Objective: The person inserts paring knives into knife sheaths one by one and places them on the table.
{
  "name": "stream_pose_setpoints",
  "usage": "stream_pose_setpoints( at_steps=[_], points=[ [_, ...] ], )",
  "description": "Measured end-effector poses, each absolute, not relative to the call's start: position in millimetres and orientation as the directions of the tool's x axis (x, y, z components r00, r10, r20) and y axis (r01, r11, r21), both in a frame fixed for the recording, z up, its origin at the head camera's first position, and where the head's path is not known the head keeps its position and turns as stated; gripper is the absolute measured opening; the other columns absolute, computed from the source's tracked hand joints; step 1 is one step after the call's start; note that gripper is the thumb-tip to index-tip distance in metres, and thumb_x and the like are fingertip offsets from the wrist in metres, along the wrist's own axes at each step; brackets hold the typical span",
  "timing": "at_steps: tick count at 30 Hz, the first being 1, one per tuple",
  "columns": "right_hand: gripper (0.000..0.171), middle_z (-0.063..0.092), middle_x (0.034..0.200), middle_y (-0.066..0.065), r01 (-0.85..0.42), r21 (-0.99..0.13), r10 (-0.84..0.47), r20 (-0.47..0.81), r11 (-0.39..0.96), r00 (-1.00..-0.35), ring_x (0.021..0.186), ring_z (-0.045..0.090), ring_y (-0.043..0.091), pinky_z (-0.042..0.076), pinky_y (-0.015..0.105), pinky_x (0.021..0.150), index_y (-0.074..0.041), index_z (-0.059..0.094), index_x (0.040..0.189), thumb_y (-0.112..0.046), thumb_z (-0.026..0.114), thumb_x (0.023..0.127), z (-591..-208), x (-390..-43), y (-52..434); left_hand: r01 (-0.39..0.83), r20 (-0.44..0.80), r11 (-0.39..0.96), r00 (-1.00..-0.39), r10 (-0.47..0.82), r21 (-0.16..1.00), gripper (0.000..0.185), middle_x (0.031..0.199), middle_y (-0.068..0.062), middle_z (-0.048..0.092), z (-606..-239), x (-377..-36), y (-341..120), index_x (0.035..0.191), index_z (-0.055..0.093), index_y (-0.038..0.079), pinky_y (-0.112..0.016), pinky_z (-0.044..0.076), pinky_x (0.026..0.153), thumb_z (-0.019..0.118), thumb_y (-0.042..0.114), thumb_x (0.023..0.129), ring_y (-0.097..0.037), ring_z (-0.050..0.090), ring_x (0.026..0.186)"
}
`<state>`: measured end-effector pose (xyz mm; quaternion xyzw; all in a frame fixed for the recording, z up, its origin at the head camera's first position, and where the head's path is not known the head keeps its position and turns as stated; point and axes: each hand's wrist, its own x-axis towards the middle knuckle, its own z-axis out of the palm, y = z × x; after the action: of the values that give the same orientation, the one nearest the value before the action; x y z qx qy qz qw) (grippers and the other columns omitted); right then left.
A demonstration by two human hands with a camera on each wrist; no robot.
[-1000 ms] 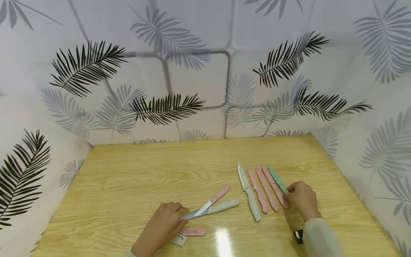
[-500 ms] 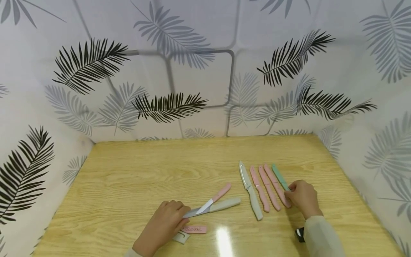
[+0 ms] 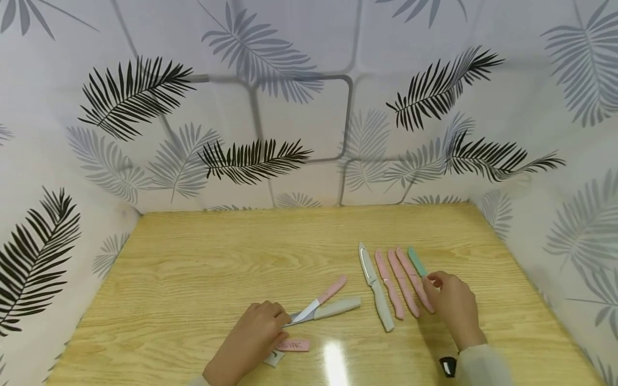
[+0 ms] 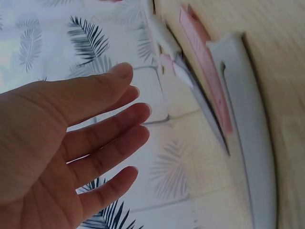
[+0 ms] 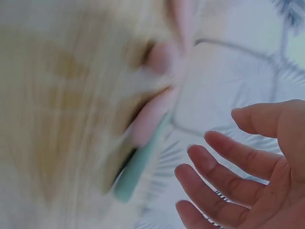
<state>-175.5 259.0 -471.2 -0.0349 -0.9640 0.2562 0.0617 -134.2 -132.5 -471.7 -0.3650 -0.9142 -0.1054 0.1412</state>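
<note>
My left hand [image 3: 256, 332] is held over the table, fingers loosely bent and apart, with nothing in it. Close by lies a grey-handled knife [image 3: 338, 308] with a bare blade; a smaller pink-handled knife [image 3: 332, 290] rests across it. Just below are a pink blade sheath [image 3: 296, 346] and a grey blade sheath [image 4: 255, 119], partly covered by the hand in the head view. My right hand [image 3: 455, 305] is over the near end of a green knife [image 5: 131, 179], hiding part of it in the head view. Its fingers are spread and hold nothing.
Left of the green knife, three pink knives [image 3: 390, 284] and a larger grey knife [image 3: 381, 305] lie side by side. A small black object [image 3: 448, 366] is beside the right sleeve. Leaf-patterned cloth [image 3: 289, 107] surrounds the wooden table [image 3: 203, 257].
My right hand's fingertips have shifted left and spread from their place at the green knife. My left hand has moved slightly to the right. The knives lie as before.
</note>
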Motion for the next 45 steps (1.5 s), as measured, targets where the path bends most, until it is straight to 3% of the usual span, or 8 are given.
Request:
stream_pose_setpoints(
  at_steps=[4, 8, 15, 26, 31, 34, 41, 45],
  points=[
    [0.029, 0.067, 0.093, 0.024, -0.064, -0.48, 0.046, 0.213, 0.875, -0.976, 0.074, 0.066, 0.035, 0.057, 0.039, 0.058, 0.008, 0.066, 0.104, -0.019, 0.065, 0.092, -468, -152, 235, 0.723, 0.304, 0.688, -0.669, 0.678, 0.057, 0.03, 0.09, 0.001, 0.065, -477, -130, -125, 0.092, 0.071, 0.01, -0.022, 0.051, 0.069, 0.082, 0.03, 0.073, -0.012, 0.061, 0.079],
    [0.025, 0.068, 0.09, 0.021, -0.13, -0.489, 0.015, 0.281, 0.863, -0.96, 0.08, 0.067, 0.037, 0.058, 0.047, 0.066, 0.006, 0.068, 0.1, -0.016, 0.068, 0.089, -469, -132, 215, 0.715, 0.216, 0.699, -0.683, 0.698, 0.004, 0.032, 0.09, 0.001, 0.063, -485, -128, -120, 0.096, 0.068, 0.011, -0.02, 0.049, 0.068, 0.081, 0.031, 0.075, -0.012, 0.058, 0.08],
    [0.023, 0.07, 0.097, 0.013, -0.08, -0.561, 0.043, 0.202, 0.824, -0.979, 0.089, 0.066, 0.031, 0.056, 0.051, 0.078, 0.0, 0.069, 0.104, -0.019, 0.068, 0.091, -473, -109, 198, 0.681, 0.14, 0.733, -0.725, 0.674, -0.005, 0.033, 0.085, 0.002, 0.059, -492, -127, -116, 0.092, 0.068, 0.008, -0.019, 0.045, 0.063, 0.082, 0.033, 0.074, -0.01, 0.053, 0.074],
    [0.017, 0.071, 0.095, 0.004, -0.015, -0.62, 0.047, 0.084, 0.784, -0.995, 0.088, 0.066, 0.026, 0.056, 0.048, 0.077, -0.006, 0.071, 0.101, -0.018, 0.067, 0.09, -485, -88, 186, 0.665, 0.172, 0.747, -0.732, 0.659, -0.028, 0.021, 0.079, 0.0, 0.058, -497, -128, -113, 0.085, 0.068, 0.005, -0.019, 0.042, 0.057, 0.078, 0.023, 0.079, -0.009, 0.051, 0.067],
    [0.014, 0.071, 0.093, 0.001, -0.098, -0.622, 0.015, 0.174, 0.777, -0.985, 0.085, 0.066, 0.023, 0.056, 0.048, 0.076, -0.008, 0.071, 0.098, -0.019, 0.069, 0.089, -479, -86, 182, 0.681, 0.225, 0.725, -0.694, 0.684, -0.104, 0.018, 0.074, 0.001, 0.055, -497, -130, -111, 0.081, 0.067, 0.005, -0.017, 0.034, 0.051, 0.075, 0.021, 0.083, -0.008, 0.042, 0.06],
    [0.013, 0.071, 0.093, 0.001, -0.136, -0.603, -0.004, 0.215, 0.786, -0.977, 0.086, 0.066, 0.022, 0.056, 0.048, 0.078, -0.009, 0.071, 0.098, -0.018, 0.07, 0.089, -475, -89, 180, 0.697, 0.23, 0.707, -0.674, 0.702, -0.117, 0.018, 0.074, 0.001, 0.055, -496, -132, -110, 0.083, 0.067, 0.003, -0.016, 0.038, 0.052, 0.073, 0.021, 0.084, -0.008, 0.043, 0.06],
    [0.016, 0.069, 0.095, -0.001, -0.152, -0.593, -0.092, 0.131, 0.79, -0.987, 0.087, 0.065, 0.019, 0.056, 0.042, 0.081, -0.01, 0.071, 0.099, -0.016, 0.074, 0.084, -467, -101, 172, 0.723, 0.283, 0.683, -0.638, 0.716, -0.1, 0.022, 0.078, 0.0, 0.06, -489, -138, -112, 0.092, 0.065, 0.003, -0.015, 0.051, 0.062, 0.074, 0.022, 0.084, -0.006, 0.056, 0.065],
    [0.02, 0.069, 0.093, 0.002, -0.294, -0.552, -0.226, 0.19, 0.781, -0.956, 0.085, 0.065, 0.019, 0.057, 0.036, 0.077, -0.008, 0.071, 0.097, -0.011, 0.077, 0.079, -466, -118, 166, 0.71, 0.38, 0.695, -0.616, 0.69, -0.11, 0.026, 0.085, 0.001, 0.063, -486, -143, -116, 0.094, 0.068, 0.007, -0.021, 0.054, 0.066, 0.076, 0.028, 0.081, -0.008, 0.061, 0.072]
  ],
)
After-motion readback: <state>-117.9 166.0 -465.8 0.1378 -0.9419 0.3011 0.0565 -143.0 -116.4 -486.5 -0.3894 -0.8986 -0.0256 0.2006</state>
